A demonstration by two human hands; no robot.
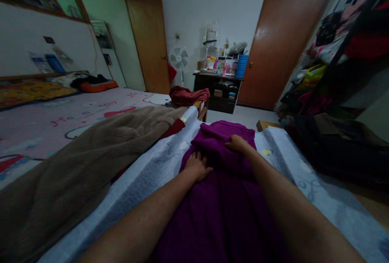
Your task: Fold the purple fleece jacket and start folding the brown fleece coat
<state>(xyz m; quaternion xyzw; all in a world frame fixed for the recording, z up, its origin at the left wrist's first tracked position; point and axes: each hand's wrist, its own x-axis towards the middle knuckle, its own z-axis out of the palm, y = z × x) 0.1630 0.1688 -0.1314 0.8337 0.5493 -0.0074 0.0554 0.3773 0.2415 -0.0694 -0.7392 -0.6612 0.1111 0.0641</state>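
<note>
Left hand: fingers spread flat on purple cloth
Right hand: fingers curled, seemingly pinching the cloth
Brown blanket: left of both hands' fingers

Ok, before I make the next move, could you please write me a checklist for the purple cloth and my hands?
1. Purple cloth lying on the pale sheet: ok.
2. Left hand open on the cloth: ok.
3. Right hand touching the cloth: ok. Firm grip: cannot tell.
4. Cloth smooth around the hands: not ok, it has folds.
5. Brown blanket apart from the cloth: ok.
6. Near edge straight: cannot tell, out of view.
</note>
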